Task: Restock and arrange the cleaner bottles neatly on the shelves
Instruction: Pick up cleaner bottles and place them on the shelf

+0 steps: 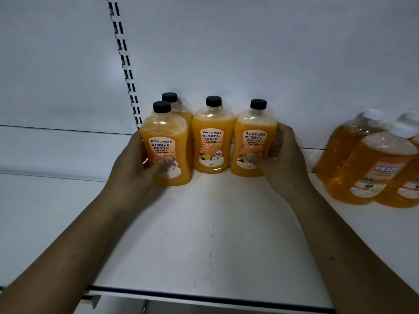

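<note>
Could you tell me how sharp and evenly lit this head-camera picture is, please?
Head view: dim, flat light; the black-capped bottles are sharp with readable labels; the white-capped bottles at the right edge are blurred and lean from wide-angle distortion.

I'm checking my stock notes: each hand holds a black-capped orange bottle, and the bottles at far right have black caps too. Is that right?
Not quite. The head view shows the far-right bottles with white caps, not black. The rest holds: the left hand holds the left bottle and the right hand holds the right bottle, both orange with black caps.
</note>
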Demonstrator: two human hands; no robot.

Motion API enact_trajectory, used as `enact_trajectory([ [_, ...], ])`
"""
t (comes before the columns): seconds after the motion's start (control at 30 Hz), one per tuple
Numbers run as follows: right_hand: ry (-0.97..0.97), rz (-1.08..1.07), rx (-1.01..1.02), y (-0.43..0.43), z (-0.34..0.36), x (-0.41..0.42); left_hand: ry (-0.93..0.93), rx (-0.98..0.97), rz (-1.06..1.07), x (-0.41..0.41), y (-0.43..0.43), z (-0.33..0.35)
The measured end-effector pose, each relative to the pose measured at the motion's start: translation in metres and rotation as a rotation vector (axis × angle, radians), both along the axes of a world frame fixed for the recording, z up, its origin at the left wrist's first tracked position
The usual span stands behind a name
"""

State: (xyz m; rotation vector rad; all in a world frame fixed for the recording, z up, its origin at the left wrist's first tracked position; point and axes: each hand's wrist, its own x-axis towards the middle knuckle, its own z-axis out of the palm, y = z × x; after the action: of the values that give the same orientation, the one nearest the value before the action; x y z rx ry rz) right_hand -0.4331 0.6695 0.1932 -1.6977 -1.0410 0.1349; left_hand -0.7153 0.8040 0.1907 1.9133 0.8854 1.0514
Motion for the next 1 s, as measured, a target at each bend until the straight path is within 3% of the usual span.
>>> enact_trajectory([
  [0.53,0.018,-0.037,-0.038,-0.010,0.004,-0.009,0.143,-0.008,0.001,-0.001,-0.007,0.011],
  [0.83,-0.276,-0.148,-0.240,-0.062,0.034,-0.031,0.364,0.146,0.087,-0.037,-0.034,0.026],
  [1.0,-0.390,-0.148,-0.255,-0.090,0.026,-0.065,0.457,0.209,0.102,-0.051,-0.054,0.027],
])
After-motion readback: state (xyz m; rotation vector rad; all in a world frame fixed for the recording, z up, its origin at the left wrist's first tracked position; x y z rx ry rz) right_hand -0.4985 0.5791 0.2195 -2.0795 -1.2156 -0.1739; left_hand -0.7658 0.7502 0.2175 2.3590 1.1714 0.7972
